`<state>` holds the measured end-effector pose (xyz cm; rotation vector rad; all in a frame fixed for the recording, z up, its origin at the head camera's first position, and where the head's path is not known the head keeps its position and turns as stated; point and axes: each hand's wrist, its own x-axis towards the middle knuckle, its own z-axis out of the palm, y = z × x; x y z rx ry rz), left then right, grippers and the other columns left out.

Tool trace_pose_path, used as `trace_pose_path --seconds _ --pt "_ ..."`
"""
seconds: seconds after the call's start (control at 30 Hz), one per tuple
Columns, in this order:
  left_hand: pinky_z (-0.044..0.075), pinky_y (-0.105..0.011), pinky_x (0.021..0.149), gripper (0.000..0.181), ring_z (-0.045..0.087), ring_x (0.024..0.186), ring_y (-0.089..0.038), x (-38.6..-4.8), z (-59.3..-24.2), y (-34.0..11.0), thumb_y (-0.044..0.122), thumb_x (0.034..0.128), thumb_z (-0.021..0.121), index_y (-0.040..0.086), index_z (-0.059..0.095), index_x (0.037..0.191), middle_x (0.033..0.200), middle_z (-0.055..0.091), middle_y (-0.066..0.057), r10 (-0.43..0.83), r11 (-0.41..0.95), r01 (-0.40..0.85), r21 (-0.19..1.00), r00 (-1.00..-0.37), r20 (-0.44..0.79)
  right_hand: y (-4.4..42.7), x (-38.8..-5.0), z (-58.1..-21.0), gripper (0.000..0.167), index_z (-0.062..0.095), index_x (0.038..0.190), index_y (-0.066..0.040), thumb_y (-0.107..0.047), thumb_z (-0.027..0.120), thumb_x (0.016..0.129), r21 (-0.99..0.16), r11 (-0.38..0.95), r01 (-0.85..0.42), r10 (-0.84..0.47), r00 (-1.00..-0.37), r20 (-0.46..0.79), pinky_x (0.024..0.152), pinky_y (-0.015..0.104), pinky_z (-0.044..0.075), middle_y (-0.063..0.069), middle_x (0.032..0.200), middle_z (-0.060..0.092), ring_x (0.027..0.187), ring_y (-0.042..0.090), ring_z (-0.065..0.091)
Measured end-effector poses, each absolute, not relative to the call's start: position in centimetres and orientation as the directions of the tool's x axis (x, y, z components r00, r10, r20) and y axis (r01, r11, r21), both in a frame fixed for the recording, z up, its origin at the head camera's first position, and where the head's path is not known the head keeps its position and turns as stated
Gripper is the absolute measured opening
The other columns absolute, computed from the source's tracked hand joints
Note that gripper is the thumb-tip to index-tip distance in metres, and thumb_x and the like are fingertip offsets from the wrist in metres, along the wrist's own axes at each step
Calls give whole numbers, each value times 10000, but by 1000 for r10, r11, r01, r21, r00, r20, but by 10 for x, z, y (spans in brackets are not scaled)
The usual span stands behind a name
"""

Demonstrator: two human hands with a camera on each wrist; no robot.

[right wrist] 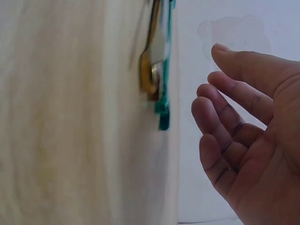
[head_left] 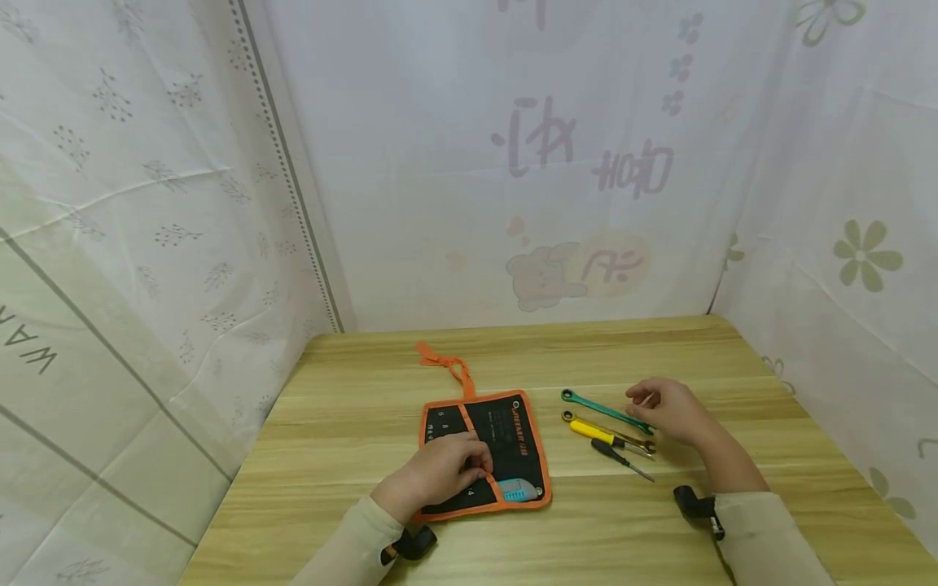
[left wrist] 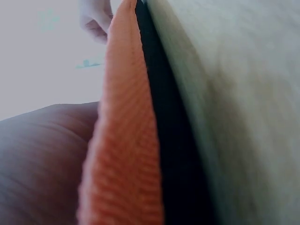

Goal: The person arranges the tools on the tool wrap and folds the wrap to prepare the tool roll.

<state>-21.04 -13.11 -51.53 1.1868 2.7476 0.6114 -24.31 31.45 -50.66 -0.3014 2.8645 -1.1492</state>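
A black tool pouch (head_left: 506, 431) with orange trim lies flat on the table. My left hand (head_left: 447, 470) rests over its left half, thumb and fingers pinching the orange pocket edge. A light-blue utility knife (head_left: 519, 490) sits in the pocket at the pouch's lower right. In the left wrist view, the orange trim (left wrist: 126, 122) runs close before the camera. My right hand (head_left: 670, 409) hovers at the right end of a green ratchet wrench (head_left: 604, 409), fingers loosely bent with nothing between them. In the right wrist view, the wrench ends (right wrist: 162, 112) stand apart from the fingers (right wrist: 220, 126).
Below the green wrench lie a gold wrench (head_left: 645, 446), a yellow-handled tool (head_left: 592, 431) and a small black screwdriver (head_left: 611, 452). An orange tie strap (head_left: 458, 370) trails from the pouch's top edge. Printed cloth (head_left: 440, 203) hangs behind the wooden table (head_left: 330, 456).
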Motion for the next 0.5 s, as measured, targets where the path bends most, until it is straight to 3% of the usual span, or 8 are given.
trace_pose_path --seconds 0.5 --pt "487 -213 688 120 523 777 32 -212 -517 -131 212 987 769 311 706 960 915 541 200 721 609 691 390 -687 93 325 -248 -519 329 728 1202 21 -175 805 949 -710 689 -145 -224 -974 -18 783 322 551 74 1091 723 940 208 643"
